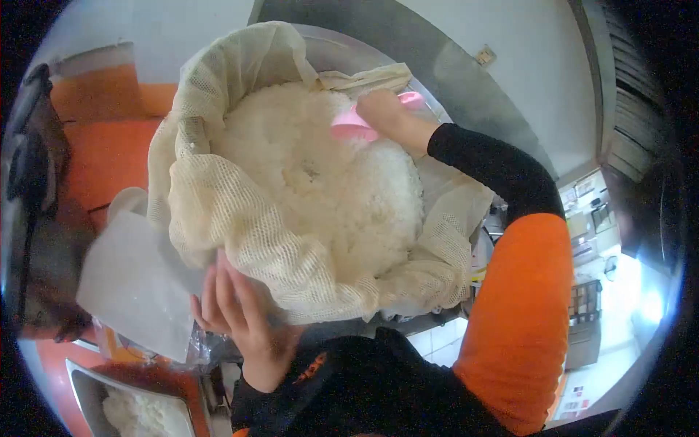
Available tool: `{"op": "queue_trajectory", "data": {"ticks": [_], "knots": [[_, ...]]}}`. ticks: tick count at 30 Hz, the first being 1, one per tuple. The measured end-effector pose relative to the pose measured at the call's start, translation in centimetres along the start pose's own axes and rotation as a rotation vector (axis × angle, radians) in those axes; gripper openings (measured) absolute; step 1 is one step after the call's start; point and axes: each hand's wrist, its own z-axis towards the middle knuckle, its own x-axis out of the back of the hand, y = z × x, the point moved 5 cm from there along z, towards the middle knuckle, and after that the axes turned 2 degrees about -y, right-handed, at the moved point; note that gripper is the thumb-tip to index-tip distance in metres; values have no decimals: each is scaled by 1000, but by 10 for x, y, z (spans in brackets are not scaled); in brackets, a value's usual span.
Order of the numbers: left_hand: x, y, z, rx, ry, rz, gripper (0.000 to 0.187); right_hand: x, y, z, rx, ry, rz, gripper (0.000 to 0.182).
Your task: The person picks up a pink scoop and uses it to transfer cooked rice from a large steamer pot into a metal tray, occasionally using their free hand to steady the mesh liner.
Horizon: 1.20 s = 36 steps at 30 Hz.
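A mound of steaming cooked white rice (pixel 320 197) fills a large round container lined with cream mesh cloth (pixel 226 197). My right hand (pixel 382 113) is closed around a pink plastic scoop (pixel 353 126) over the far right part of the rice. Part of the scoop shows on each side of the fist, and its full shape is hidden. Against the near left side of the cloth rests my left hand (pixel 237 302), fingers stretched out and holding nothing I can see. Vapour blurs the middle of the rice.
A white translucent plastic piece (pixel 138 284) stands left of the container. At the lower left is a metal tray (pixel 188 419) with more white rice in it. A dark object (pixel 33 182) lines the far left, beside an orange surface (pixel 109 164). A wall socket (pixel 485 55) is up ahead.
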Motion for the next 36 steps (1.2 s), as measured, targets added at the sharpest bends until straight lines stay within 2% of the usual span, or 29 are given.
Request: {"op": "queue_trajectory", "data": {"ticks": [4, 6, 8, 12, 13, 16, 22, 28, 34, 36], "knots": [[-12, -2, 6, 40, 46, 94, 40, 3, -20, 7, 59, 79, 42, 12], [-11, 0, 11, 72, 46, 61, 34, -30, -15, 4, 97, -37, 120, 12], [-14, -6, 7, 24, 58, 25, 30, -38, -16, 2, 146, -118, 165, 12], [-19, -5, 6, -1, 129, 1, 27, 6, -47, 13, 289, -229, 205, 13], [-18, -4, 6, -4, 93, 1, 27, 11, -57, 14, 326, -258, 231, 13], [-15, -5, 11, -14, 60, 8, 28, 31, -72, 14, 532, -143, 365, 15], [-20, -7, 5, -24, 48, -2, 34, 30, -88, 2, 430, -271, 381, 15], [-18, -4, 8, 14, -22, -54, 45, 54, -87, -13, 518, -92, 464, 17], [-20, -9, 6, -25, -56, 45, 54, 73, -80, -34, 456, -132, 549, 18], [-22, -9, 6, -27, -58, 71, 58, 74, -79, -44, 465, -86, 543, 18]]}}
